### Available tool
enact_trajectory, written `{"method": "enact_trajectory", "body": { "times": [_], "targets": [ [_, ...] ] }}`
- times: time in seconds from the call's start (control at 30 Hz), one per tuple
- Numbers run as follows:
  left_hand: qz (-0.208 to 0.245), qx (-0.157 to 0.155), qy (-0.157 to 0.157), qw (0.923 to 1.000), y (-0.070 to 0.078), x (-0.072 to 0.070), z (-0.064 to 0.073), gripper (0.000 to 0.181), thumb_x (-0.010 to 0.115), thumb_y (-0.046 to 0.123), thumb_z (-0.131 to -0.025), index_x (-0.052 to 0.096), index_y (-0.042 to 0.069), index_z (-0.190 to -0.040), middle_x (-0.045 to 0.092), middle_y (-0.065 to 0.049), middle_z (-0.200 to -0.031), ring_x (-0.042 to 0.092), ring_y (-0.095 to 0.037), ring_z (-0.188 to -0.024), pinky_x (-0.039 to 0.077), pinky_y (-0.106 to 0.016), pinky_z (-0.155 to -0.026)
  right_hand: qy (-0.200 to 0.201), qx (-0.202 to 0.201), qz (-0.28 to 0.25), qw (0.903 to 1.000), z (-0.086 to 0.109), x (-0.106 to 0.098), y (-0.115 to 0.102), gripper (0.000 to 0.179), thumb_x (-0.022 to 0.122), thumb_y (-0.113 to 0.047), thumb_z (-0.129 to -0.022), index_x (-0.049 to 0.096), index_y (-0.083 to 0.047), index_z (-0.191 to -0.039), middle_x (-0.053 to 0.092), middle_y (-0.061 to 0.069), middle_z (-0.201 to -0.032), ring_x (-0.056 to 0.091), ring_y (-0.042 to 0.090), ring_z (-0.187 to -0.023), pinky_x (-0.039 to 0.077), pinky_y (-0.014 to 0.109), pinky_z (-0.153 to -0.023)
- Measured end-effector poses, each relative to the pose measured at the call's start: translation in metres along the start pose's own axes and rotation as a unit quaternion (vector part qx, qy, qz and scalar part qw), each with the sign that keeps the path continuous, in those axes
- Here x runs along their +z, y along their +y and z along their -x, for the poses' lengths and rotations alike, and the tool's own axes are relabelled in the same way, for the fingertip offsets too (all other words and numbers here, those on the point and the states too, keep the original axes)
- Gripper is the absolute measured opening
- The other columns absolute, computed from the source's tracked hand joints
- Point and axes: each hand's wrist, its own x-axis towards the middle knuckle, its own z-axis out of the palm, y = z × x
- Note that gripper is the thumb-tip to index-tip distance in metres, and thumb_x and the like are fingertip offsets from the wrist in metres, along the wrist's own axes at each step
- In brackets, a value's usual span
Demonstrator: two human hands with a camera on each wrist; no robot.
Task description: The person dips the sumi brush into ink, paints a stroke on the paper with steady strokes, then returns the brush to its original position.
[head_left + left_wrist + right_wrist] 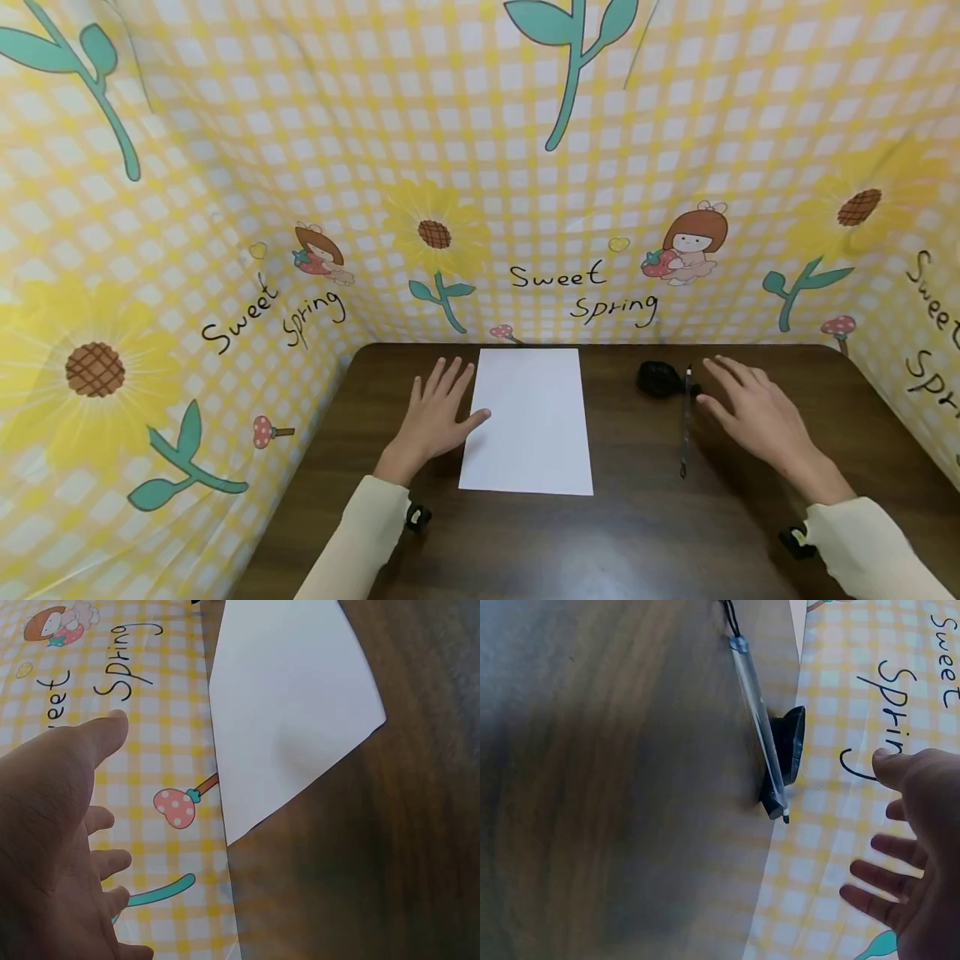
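Observation:
A blank white sheet of paper [528, 421] lies on the dark wooden table, its length running away from me. My left hand [437, 414] has its fingers spread beside the sheet's left edge, and the thumb overlaps that edge in the head view. Nothing is held in it. To the right lies a slim writing brush [686, 425] with a cord loop at its near end. Its far end rests against a small black dish-like object [659, 379] with a short handle. Just right of the brush, my right hand [761, 417] has its fingers extended and is holding nothing.
A yellow checked cloth [555, 192] with sunflowers and lettering hangs around the back and sides of the table [630, 533]. Dark bands with small devices sit at both wrists, below light sleeves [360, 533].

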Motion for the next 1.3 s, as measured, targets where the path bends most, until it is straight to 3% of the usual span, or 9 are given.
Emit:
{"method": "enact_trajectory", "body": {
  "times": [0.2,0.33,0.47,0.73,0.97,1.3],
  "targets": [
    [0.013,0.019,0.006,0.9997,0.007,0.005,0.009,0.086,0.056,0.064,-0.104,0.027,0.018,-0.171,0.022,-0.009,-0.179,0.012,-0.036,-0.167,0.013,-0.074,-0.128,0.065,-0.079,0.012,0.9947,0.002,0.01,-0.005,0.054,0.086,-0.016,-0.089,0.068,-0.004,-0.139,0.066,0.021,-0.135,0.065,0.042,-0.114,0.058,0.052,-0.074],
    [0.018,0.023,-0.004,0.9996,0.014,0.009,0.015,0.085,0.058,0.062,-0.104,0.028,0.019,-0.171,0.023,-0.007,-0.179,0.015,-0.035,-0.167,0.016,-0.074,-0.127,0.073,-0.125,0.003,0.9894,0.005,0.019,-0.006,0.051,0.088,-0.004,-0.083,0.074,-0.007,-0.131,0.069,0.016,-0.131,0.066,0.034,-0.107,0.048,0.033,-0.057],
    [0.027,0.023,-0.009,0.9993,0.017,0.02,0.019,0.084,0.06,0.059,-0.104,0.03,0.018,-0.17,0.026,-0.008,-0.178,0.018,-0.036,-0.166,0.019,-0.075,-0.126,0.064,-0.15,-0.024,0.9862,0.01,0.027,-0.007,0.048,0.086,0.006,-0.08,0.077,-0.008,-0.125,0.071,0.012,-0.129,0.068,0.031,-0.105,0.038,0.022,-0.052],
    [0.041,0.026,-0.034,0.9982,0.018,0.035,0.024,0.084,0.065,0.056,-0.102,0.035,0.014,-0.168,0.029,-0.011,-0.177,0.021,-0.041,-0.165,0.02,-0.079,-0.123,0.035,-0.179,-0.046,0.9822,0.016,0.036,-0.008,0.048,0.082,0.012,-0.079,0.078,-0.009,-0.122,0.073,0.009,-0.128,0.071,0.032,-0.106,0.038,0.019,-0.053],
    [0.063,0.016,-0.098,0.9931,0.018,0.039,0.031,0.086,0.059,0.06,-0.104,0.026,0.018,-0.171,0.018,-0.007,-0.18,0.011,-0.04,-0.167,0.012,-0.081,-0.123,0.0,-0.178,-0.046,0.983,0.018,0.039,-0.01,0.047,0.081,0.013,-0.081,0.079,-0.011,-0.122,0.072,0.011,-0.131,0.073,0.032,-0.108,0.041,0.02,-0.057],
    [0.068,0.009,-0.129,0.9893,0.015,0.047,0.034,0.086,0.055,0.064,-0.104,0.027,0.018,-0.171,0.014,-0.007,-0.181,0.009,-0.039,-0.168,0.005,-0.079,-0.125,-0.046,-0.152,-0.043,0.9863,0.021,0.042,-0.014,0.046,0.079,0.013,-0.085,0.08,-0.015,-0.121,0.072,0.007,-0.132,0.073,0.03,-0.11,0.04,0.02,-0.057]
  ]
}}
